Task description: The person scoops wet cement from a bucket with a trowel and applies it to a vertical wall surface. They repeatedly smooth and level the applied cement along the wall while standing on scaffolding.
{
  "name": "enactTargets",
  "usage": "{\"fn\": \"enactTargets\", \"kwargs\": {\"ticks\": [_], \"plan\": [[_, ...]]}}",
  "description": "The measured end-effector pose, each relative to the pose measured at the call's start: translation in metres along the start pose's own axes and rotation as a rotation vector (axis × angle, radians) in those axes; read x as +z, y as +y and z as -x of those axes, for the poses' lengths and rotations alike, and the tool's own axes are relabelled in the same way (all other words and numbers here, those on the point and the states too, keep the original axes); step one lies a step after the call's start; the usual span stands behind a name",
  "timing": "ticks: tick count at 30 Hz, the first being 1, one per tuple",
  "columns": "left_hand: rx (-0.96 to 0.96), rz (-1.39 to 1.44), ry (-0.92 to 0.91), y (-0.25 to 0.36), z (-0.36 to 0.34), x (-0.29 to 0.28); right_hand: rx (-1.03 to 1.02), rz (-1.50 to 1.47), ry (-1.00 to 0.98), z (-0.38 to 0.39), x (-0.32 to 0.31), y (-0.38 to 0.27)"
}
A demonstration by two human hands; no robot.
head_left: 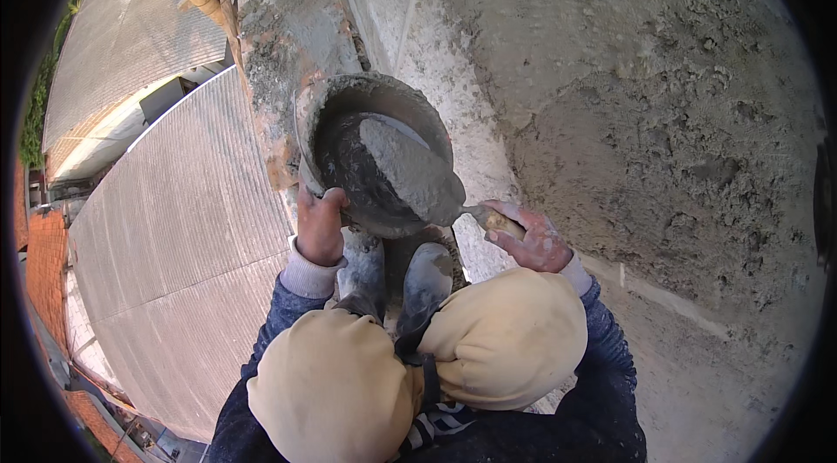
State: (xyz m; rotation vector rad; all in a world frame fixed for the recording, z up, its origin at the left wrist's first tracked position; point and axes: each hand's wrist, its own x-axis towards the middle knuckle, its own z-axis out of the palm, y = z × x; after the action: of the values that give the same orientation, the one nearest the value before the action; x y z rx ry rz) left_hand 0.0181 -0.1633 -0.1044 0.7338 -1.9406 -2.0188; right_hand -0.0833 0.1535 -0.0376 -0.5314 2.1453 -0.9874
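Head view. The bucket [307, 136] was held in front of the person, mouth upward, over a narrow ledge [288, 36]; whether anything bore its weight from below could not be told. The left hand [320, 223] was closed on its near-left side, thumb showing, the other fingers mostly hidden. The right hand [529, 236] was wrapped around the handle of the trowel [410, 168], whose mortar-coated blade lay across the mouth above the wet mix [338, 149]. Good loading, by judgement, called for a steady left hold, a nearly level blade and a wipe of its underside on the rim to limit drips. Edges and room: the rough mortared wall [628, 140] bounded the right side, so a lift up and clear of the rim seemed safer than a wide swing. To the left, beyond the ledge, a corrugated roof [183, 228] appeared to lie lower, leaving an open drop. The boots [427, 280] stood close together just behind the bucket, which favoured turning the arms over shifting the feet.
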Motion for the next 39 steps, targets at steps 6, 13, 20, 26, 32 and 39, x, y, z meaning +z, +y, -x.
{"fn": "enactTargets", "kwargs": {"ticks": [6, 13, 20, 26, 32, 39], "plan": [[-0.205, 0.165, 0.003, 0.005, 0.001, 0.012, 0.293, -0.367, 0.316, 0.051, -0.099, -0.015], [-0.238, 0.24, -0.031, 0.008, -0.002, 0.03, 0.174, 0.01, 0.679, 0.158, -0.13, -0.078], [0.093, -0.074, -0.136, 0.001, -0.008, 0.048, -0.139, 0.88, 0.564, 0.029, -0.017, 0.0], [-0.237, 0.275, -0.032, 0.006, -0.023, 0.059, -0.02, 0.846, 0.5, 0.002, 0.006, -0.002], [-0.209, 0.229, -0.078, 0.065, -0.022, 0.053, -0.146, 0.97, 0.536, -0.014, -0.022, -0.032], [-0.207, 0.123, -0.139, 0.149, -0.011, 0.045, 0.116, 0.377, 0.23, 0.007, 0.035, -0.079]]}}
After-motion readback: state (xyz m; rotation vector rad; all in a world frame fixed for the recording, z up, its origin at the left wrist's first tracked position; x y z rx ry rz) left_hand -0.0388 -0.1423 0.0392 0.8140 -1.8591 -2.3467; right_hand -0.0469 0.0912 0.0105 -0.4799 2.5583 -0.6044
